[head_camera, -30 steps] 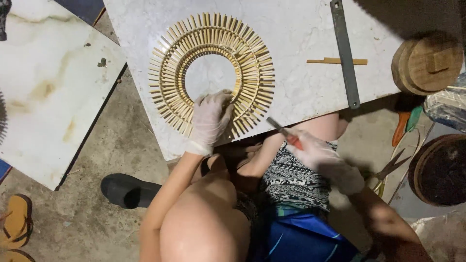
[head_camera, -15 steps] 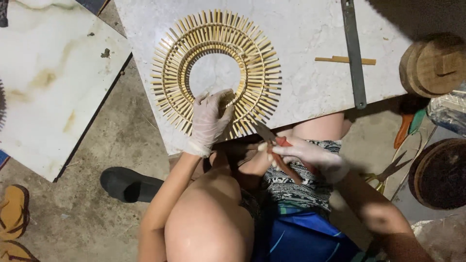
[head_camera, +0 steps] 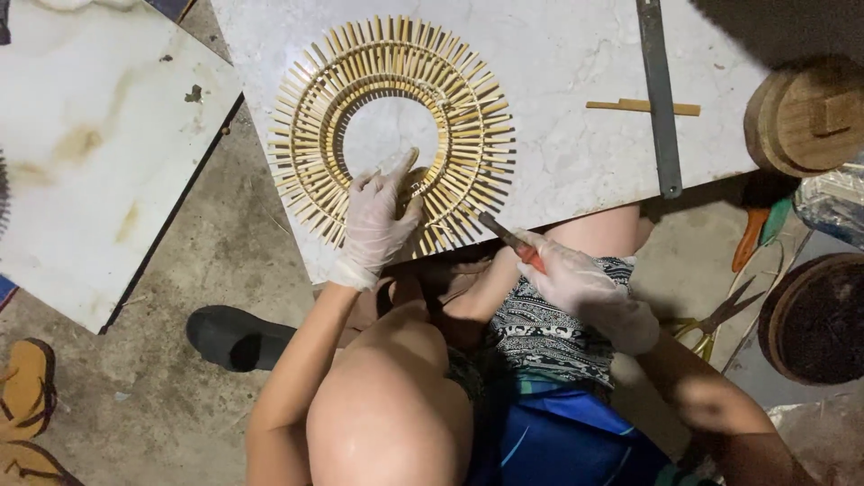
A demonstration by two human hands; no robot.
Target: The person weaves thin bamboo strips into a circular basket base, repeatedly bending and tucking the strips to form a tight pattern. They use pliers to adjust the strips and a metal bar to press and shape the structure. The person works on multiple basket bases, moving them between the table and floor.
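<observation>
A round ring of thin bamboo sticks (head_camera: 396, 81) lies flat on a white marble slab (head_camera: 558, 63). My left hand (head_camera: 380, 220), in a thin clear glove, presses on the ring's near edge with fingers spread over the sticks. My right hand (head_camera: 585, 288), also gloved, grips a knife with a red handle (head_camera: 511, 239); its blade tip points at the ring's lower right edge, close to the sticks. My bare knees sit below the slab's near edge.
A long grey metal bar (head_camera: 659, 99) and a loose bamboo strip (head_camera: 643, 107) lie on the slab. Round wooden blocks (head_camera: 805, 117) are at right, scissors (head_camera: 720, 319) and a dark round basket (head_camera: 814, 319) on the floor. Another white slab (head_camera: 81, 162) lies left, beside a black shoe (head_camera: 236, 337).
My right hand has swung the knife from over my lap up toward the ring's lower right edge. My left hand has stayed pressed on the ring.
</observation>
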